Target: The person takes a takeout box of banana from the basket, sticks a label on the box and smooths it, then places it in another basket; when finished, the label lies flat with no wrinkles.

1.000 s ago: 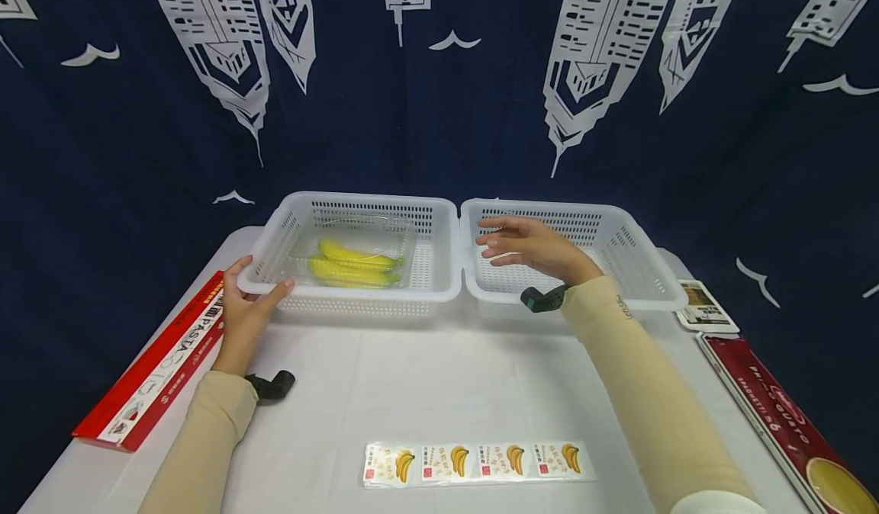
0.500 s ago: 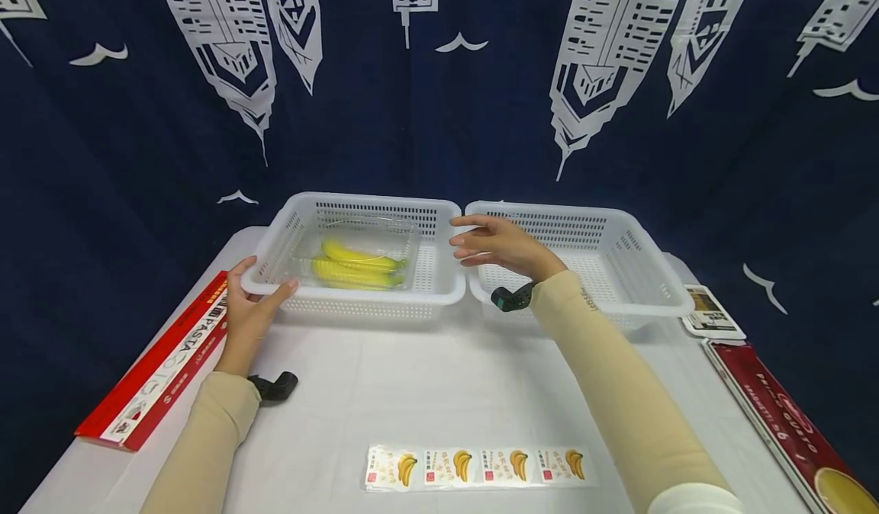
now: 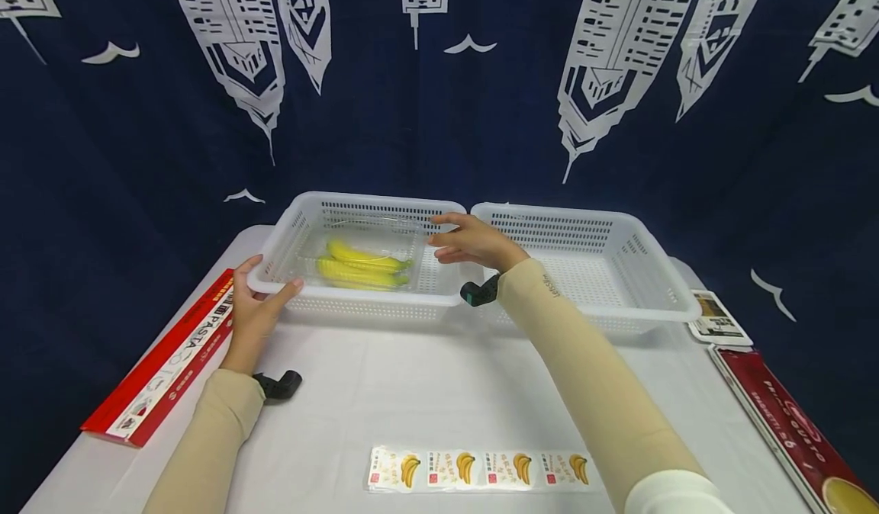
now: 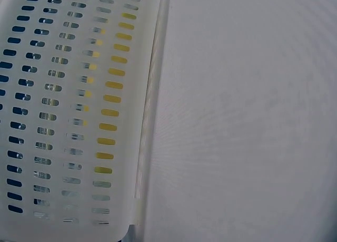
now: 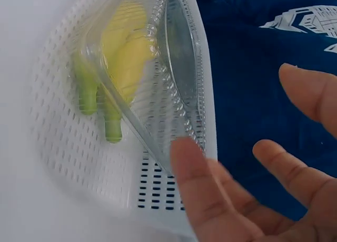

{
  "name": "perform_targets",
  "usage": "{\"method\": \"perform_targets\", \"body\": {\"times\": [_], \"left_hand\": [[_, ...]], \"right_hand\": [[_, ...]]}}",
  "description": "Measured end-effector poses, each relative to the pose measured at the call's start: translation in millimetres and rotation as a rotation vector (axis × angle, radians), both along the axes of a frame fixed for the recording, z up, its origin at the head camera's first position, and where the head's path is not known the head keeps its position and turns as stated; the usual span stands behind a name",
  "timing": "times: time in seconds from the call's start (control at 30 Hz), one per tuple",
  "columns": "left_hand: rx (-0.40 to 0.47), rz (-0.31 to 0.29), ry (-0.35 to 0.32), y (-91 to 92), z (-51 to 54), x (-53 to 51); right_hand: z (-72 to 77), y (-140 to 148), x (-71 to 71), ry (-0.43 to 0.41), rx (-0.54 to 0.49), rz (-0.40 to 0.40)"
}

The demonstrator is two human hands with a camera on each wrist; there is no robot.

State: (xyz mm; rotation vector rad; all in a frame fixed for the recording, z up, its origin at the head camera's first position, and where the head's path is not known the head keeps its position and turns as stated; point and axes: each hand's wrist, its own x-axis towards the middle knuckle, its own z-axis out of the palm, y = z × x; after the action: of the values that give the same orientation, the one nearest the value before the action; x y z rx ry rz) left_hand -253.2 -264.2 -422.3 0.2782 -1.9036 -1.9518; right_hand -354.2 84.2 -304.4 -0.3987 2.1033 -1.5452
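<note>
- Right hand point(image 3: 477, 242) moved left, from over right basket point(image 3: 590, 277) to right end of left basket point(image 3: 371, 299); fingers loose, holding nothing.
- Left hand point(image 3: 252, 312) grips left basket's near-left corner.
- Bananas point(image 3: 360, 272) in clear container point(image 3: 374, 232) inside left basket.

White table point(image 3: 384, 392): two baskets point(image 3: 371, 295), boxes point(image 3: 168, 361), banana labels point(image 3: 479, 470).

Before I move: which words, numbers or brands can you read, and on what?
"PASTA": red pasta box; its other print is blurred.
"PRI… GUSTO", partly blurred: dark-red spaghetti box.
"SPAGHETTI … 6", faint: same box.
Too small or blurred: banana labels, white-edged card, right sleeve print.
</note>
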Motion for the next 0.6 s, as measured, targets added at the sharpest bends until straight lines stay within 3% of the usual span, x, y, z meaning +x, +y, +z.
{"method": "perform_targets", "body": {"times": [0.2, 0.6], "left_hand": [[-0.014, -0.015, -0.003, 0.2, 0.1, -0.4], [-0.049, -0.007, -0.051, -1.2, 0.8, 0.2]], "right_hand": [[0.3, -14.7, -4.5, -0.08, 0.083, -0.038], [-6.1, -42.7, -22.8, -0.244, 0.111, -0.032]]}}
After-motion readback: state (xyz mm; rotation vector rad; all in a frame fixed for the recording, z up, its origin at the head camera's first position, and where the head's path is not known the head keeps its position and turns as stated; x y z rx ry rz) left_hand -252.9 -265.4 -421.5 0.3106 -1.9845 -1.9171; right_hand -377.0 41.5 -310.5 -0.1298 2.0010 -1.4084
